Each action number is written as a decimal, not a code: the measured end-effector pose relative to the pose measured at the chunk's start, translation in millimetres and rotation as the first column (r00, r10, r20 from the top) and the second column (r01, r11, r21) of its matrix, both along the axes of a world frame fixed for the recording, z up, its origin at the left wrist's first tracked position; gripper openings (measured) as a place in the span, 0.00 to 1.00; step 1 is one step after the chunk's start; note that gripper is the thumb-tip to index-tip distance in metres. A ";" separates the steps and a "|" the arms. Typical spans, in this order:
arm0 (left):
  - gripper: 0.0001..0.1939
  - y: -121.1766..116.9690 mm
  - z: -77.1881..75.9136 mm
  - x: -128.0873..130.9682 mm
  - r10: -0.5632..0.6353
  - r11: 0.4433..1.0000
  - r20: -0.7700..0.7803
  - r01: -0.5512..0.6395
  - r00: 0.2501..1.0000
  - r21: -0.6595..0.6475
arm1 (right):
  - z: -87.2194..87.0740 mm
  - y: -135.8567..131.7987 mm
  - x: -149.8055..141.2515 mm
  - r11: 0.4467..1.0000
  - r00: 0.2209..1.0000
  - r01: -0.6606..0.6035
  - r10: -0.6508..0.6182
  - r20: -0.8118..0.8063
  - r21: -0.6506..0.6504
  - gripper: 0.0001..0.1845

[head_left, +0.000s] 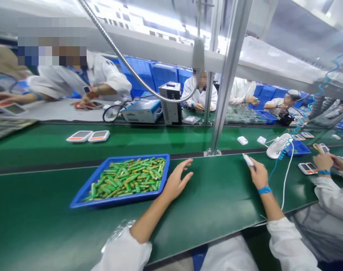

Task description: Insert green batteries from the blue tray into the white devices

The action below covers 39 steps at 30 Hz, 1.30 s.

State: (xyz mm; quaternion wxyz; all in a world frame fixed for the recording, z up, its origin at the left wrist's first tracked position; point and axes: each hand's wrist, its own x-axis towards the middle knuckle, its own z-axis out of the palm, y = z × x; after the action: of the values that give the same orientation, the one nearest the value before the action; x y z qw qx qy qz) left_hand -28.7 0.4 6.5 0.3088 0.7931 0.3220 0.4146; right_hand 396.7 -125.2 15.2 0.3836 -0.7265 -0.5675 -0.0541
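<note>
My left hand is open, its fingers apart and nothing in them, beside the right edge of a blue tray. The tray holds a heap of small green-and-yellow cylinders, which look like batteries. Further right, my right hand grips a slim white device that I see almost edge-on, so its face is hidden. A blue band circles my right wrist.
A metal post rises from the bench's back edge. A white fan-like device with a white cable stands right. White-and-orange devices lie on the green belt behind. A co-worker's hands are at far right; other people sit across.
</note>
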 end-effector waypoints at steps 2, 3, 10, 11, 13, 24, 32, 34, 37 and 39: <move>0.28 -2.3 -1.7 2.3 -0.035 0.999 -0.001 0.035 0.999 -0.031 | -1.9 -16.2 31.2 0.990 0.992 0.116 -0.111 0.058 -0.077 0.29; 0.28 -3.7 -2.5 3.3 -0.055 0.997 -0.007 0.055 0.998 -0.048 | -2.9 -22.6 41.8 0.975 0.982 0.183 -0.176 0.070 -0.125 0.31; 0.26 -8.9 -5.1 2.7 -0.141 0.985 -0.059 0.134 0.988 -0.105 | 2.6 19.3 42.8 0.963 0.977 0.207 -0.212 -0.008 -0.175 0.31; 0.25 -8.9 -4.9 1.8 -0.139 0.985 -0.060 0.132 0.988 -0.110 | 1.9 40.2 36.3 0.967 0.981 0.189 -0.194 -0.015 -0.169 0.30; 0.25 -8.8 -4.7 0.0 -0.134 0.984 -0.065 0.125 0.989 -0.125 | -3.0 87.0 21.8 0.972 0.985 0.165 -0.172 -0.028 -0.166 0.30; 0.23 -1.9 -3.9 -5.5 -0.099 0.945 -0.039 0.082 0.994 -0.316 | -19.1 246.9 46.6 0.860 0.942 0.318 -0.333 0.033 -0.399 0.43; 0.17 -4.1 -1.1 -15.5 -0.063 0.940 -0.143 0.011 0.988 -0.342 | -7.7 267.3 116.3 0.652 0.693 0.707 -0.716 0.084 -0.276 0.38; 0.15 -6.1 0.5 -16.7 -0.070 0.946 -0.163 0.013 0.984 -0.324 | -12.0 268.6 129.9 0.597 0.645 0.740 -0.761 0.074 -0.310 0.35; 0.15 -9.5 1.8 -17.9 -0.104 0.961 -0.186 0.051 0.977 -0.271 | -17.9 271.0 139.8 0.597 0.655 0.722 -0.753 0.068 -0.348 0.41; 0.14 -11.4 1.3 -18.8 -0.128 0.968 -0.206 0.077 0.970 -0.239 | -18.1 271.3 139.1 0.606 0.671 0.712 -0.737 0.088 -0.356 0.41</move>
State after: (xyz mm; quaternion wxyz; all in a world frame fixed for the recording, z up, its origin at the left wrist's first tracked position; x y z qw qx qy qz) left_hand -47.5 -11.0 7.9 0.3821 0.8087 0.3581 0.2679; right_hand 535.7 146.1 -2.9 0.2076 -0.9522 -0.2112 -0.0748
